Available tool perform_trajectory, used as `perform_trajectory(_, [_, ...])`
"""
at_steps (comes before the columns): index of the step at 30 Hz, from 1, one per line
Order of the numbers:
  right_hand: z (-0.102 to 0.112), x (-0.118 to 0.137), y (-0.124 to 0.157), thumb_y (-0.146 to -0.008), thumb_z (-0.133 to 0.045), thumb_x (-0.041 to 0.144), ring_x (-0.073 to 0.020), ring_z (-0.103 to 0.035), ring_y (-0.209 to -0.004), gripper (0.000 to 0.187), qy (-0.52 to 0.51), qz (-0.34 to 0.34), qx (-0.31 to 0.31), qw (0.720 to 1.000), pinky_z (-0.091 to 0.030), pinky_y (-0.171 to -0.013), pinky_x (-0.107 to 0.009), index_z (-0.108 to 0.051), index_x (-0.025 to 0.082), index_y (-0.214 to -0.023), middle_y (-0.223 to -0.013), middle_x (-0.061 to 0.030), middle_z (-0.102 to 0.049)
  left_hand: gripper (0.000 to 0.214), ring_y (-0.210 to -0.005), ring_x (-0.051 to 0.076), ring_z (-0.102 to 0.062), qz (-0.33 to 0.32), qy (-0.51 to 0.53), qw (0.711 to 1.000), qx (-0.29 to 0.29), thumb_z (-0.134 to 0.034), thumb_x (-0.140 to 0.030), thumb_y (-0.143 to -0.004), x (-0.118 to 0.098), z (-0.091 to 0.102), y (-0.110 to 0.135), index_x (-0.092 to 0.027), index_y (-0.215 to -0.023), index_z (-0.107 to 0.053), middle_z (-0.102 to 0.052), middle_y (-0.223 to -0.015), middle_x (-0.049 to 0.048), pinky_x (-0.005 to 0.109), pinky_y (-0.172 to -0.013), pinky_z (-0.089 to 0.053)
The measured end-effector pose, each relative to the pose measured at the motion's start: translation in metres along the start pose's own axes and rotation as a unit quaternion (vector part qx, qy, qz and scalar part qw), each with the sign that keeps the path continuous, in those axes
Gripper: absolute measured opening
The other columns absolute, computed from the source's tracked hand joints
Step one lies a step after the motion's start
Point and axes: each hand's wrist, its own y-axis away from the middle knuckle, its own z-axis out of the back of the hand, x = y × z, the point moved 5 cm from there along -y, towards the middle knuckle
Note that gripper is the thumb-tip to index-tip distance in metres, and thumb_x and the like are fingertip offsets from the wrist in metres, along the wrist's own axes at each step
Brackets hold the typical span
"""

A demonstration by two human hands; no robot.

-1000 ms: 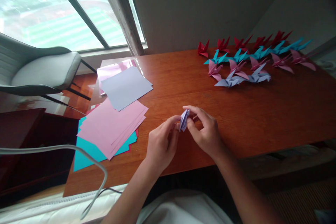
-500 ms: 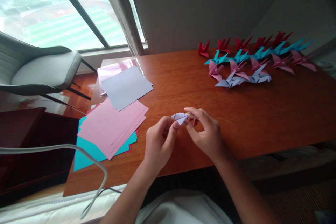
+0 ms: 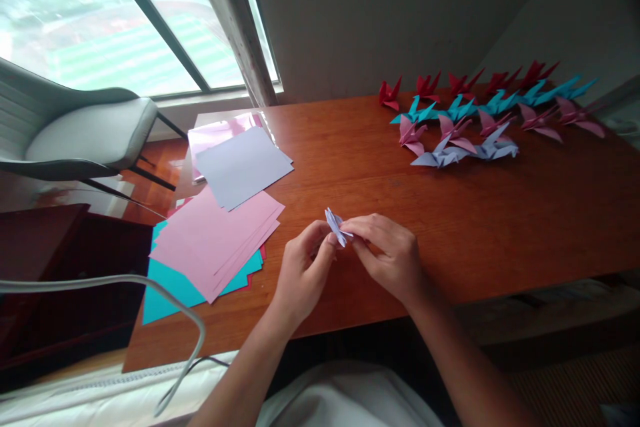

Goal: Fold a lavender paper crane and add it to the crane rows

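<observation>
Both of my hands pinch a small folded lavender paper piece (image 3: 335,225) just above the wooden table (image 3: 500,213), near its front edge. My left hand (image 3: 303,273) grips it from the left with thumb and forefinger. My right hand (image 3: 387,257) holds its right side with fingertips pressed together. Most of the paper is hidden between the fingers; only a pointed flap sticks up.
Loose sheets lie at the left: a lavender sheet (image 3: 243,165), a pink stack (image 3: 215,240), teal sheets (image 3: 175,290) beneath. Rows of finished paper cranes (image 3: 480,117) in red, teal, pink and lavender stand at the far right. A grey chair (image 3: 85,137) is by the window; a cable (image 3: 165,300) loops at the lower left.
The lavender piece was turned between my fingers, from upright to flat to a small raised flap. Both hands dropped slightly toward the table.
</observation>
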Motion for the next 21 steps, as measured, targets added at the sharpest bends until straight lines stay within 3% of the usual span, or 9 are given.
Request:
perform_trajectory(10, [-0.0016, -0.0013, 0.0019, -0.093, -0.062, 0.013, -0.0204, -0.072, -0.098, 0.018, -0.010, -0.003, 0.009, 1.000, -0.059, -0.087, -0.037, -0.071, 0.024, -0.104, -0.106, -0.0063, -0.077, 0.014, -0.082, 0.017, -0.064, 0.006, 0.023, 1.000, -0.002, -0.056, -0.027, -0.095, 0.0052, -0.0017, -0.0006, -0.017, -0.098, -0.066, -0.070, -0.094, 0.0049, 0.024, -0.069, -0.052])
perform_trajectory(21, [0.0008, 0.0076, -0.0003, -0.092, -0.062, 0.012, -0.0198, -0.074, -0.098, 0.021, -0.046, 0.007, 0.002, 0.999, -0.061, -0.088, -0.035, -0.072, 0.025, -0.103, -0.107, -0.0057, -0.078, 0.010, -0.076, 0.016, -0.064, -0.010, 0.004, 0.999, -0.031, -0.062, -0.028, -0.092, 0.0099, -0.0019, -0.0016, -0.019, -0.097, -0.064, -0.069, -0.087, 0.0027, 0.025, -0.072, -0.053])
